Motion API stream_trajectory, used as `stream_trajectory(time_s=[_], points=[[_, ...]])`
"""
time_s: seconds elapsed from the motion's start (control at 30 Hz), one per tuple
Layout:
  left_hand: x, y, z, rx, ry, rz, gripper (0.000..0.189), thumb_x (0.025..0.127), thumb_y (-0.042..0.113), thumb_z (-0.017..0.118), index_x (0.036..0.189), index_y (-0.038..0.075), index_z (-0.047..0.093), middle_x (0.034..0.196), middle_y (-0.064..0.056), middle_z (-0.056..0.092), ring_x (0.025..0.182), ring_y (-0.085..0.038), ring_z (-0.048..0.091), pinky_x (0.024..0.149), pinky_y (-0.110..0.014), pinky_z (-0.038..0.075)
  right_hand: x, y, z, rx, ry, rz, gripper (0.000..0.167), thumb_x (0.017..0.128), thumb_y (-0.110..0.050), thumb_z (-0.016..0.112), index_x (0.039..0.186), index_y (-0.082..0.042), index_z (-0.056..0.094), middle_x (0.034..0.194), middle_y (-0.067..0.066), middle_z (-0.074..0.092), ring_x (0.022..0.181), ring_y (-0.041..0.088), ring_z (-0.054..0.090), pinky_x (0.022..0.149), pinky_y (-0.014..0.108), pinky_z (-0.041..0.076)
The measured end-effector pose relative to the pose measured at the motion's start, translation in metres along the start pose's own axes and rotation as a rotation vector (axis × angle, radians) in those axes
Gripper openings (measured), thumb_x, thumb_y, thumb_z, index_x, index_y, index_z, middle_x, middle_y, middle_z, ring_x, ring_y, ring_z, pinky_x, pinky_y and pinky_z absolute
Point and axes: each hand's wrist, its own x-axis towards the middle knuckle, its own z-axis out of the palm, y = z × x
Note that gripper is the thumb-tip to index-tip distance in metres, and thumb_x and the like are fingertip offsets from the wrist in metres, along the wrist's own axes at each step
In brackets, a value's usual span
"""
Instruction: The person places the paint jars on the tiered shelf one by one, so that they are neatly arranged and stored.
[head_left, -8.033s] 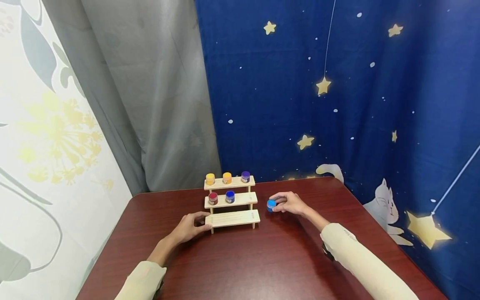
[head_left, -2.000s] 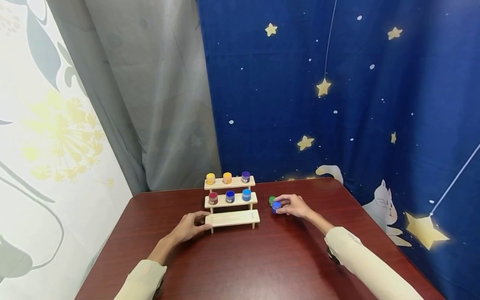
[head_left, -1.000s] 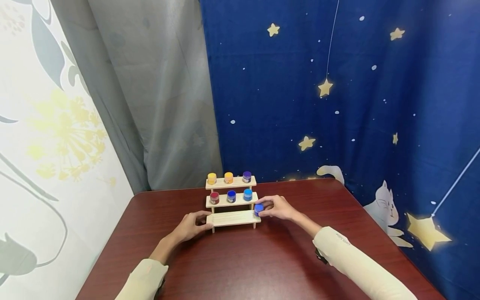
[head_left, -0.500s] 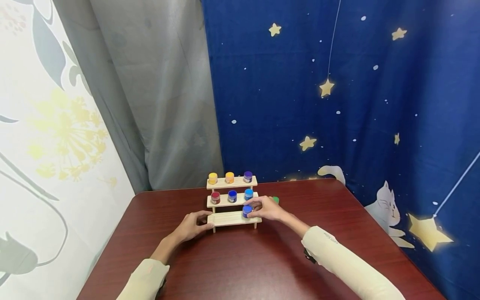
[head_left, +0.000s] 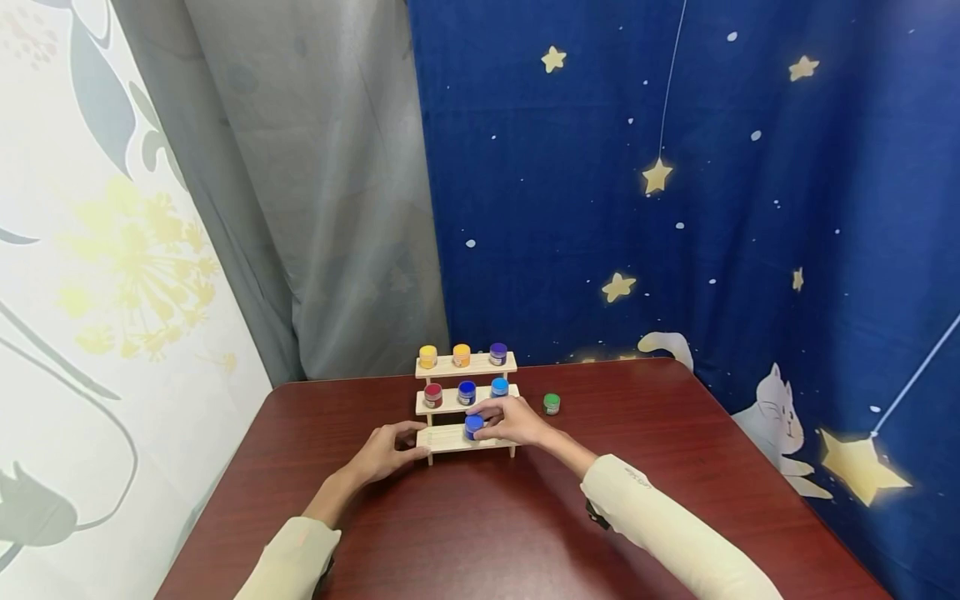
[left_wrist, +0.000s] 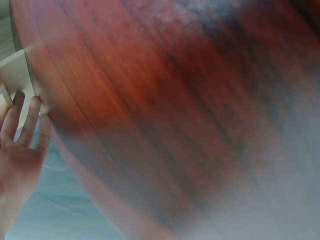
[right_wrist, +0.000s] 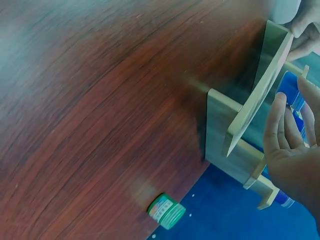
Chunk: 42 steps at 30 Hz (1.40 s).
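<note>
My right hand point(head_left: 513, 422) pinches a blue paint jar point(head_left: 473, 427) between thumb and fingers, close over the middle of the lowest tier of a three-tier wooden display stand point(head_left: 444, 439). The right wrist view shows the same jar's blue lid point(right_wrist: 287, 87) at the fingertips. At the left end of that lowest tier, my left hand point(head_left: 381, 455) grips the board with thumb in front and fingers behind. In the left wrist view its fingers point(left_wrist: 30, 122) lie against the pale wood.
The middle tier bears a dark red jar point(head_left: 432, 395), a dark blue jar point(head_left: 467, 392) and a light blue jar point(head_left: 499, 387). Yellow point(head_left: 427, 357), orange point(head_left: 461, 355) and purple point(head_left: 498, 354) jars stand on top. A green jar point(head_left: 551, 404) stands on the table right of the stand.
The light blue jar has gone onto the middle tier. My right hand then took the blue jar from beside the green one and moved it left over the lowest tier. My left hand keeps its place.
</note>
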Motion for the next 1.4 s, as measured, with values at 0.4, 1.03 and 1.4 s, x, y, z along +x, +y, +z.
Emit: stream_trajectory(time_s=[0.4, 1.03, 1.4], points=[[0.001, 0.001, 0.0, 0.017, -0.019, -0.023, 0.045, 0.091, 0.031, 0.083, 0.13, 0.011, 0.07, 0.106, -0.002, 0.074, 0.094, -0.016, 0.067, 0.084, -0.039, 0.056, 0.012, -0.002, 0.015, -0.033, -0.015, -0.027, 0.042, 0.089, -0.012, 0.084, 0.127, -0.002, 0.072, 0.116, 0.011, 0.076, 0.097, 0.019, 0.076, 0.083, 0.027, 0.059], [0.002, 0.004, -0.001, 0.005, -0.025, -0.019, 0.045, 0.092, 0.03, 0.082, 0.13, 0.011, 0.07, 0.108, -0.003, 0.074, 0.095, -0.016, 0.067, 0.086, -0.04, 0.056, 0.022, -0.005, 0.026, -0.006, -0.012, -0.006, 0.042, 0.088, -0.01, 0.085, 0.127, 0.0, 0.072, 0.115, 0.012, 0.076, 0.094, 0.021, 0.077, 0.083, 0.03, 0.059], [0.001, 0.002, -0.001, 0.017, -0.026, -0.012, 0.045, 0.092, 0.031, 0.082, 0.131, 0.01, 0.069, 0.109, -0.005, 0.074, 0.098, -0.019, 0.069, 0.087, -0.041, 0.056, 0.017, -0.002, 0.025, 0.012, -0.028, 0.006, 0.046, 0.086, -0.006, 0.086, 0.129, -0.002, 0.07, 0.114, 0.016, 0.076, 0.096, 0.024, 0.076, 0.083, 0.028, 0.059]])
